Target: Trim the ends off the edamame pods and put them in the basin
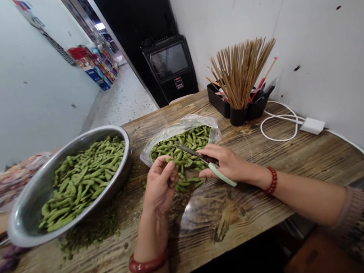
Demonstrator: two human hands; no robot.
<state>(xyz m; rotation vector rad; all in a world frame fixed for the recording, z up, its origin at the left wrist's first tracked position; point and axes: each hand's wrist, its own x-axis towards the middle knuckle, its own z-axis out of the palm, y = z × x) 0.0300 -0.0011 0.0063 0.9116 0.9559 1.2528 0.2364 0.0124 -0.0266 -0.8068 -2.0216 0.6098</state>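
My left hand [160, 183] pinches a green soybean pod [169, 160] in front of a clear plastic bag [212, 125]. In my right hand [229, 163] is a pair of scissors [222, 174] with pale green handles, its dark blades pointing left toward the pod. Loose soybean pods [183, 143] fill the bag and spill from its mouth onto the wood between my hands. To the left, a big metal basin [21, 231] holds a heap of pods [84, 178]. Small green trimmings [90, 234] lie on the table below the basin's rim.
Behind my right hand stands a black holder [217, 99] with many thin wooden sticks [240, 70] and pens. A white cable with an adapter [312, 126] runs along the right side of the wooden table [216, 227]. Packed plastic bags [14, 180] sit beyond the basin, at far left.
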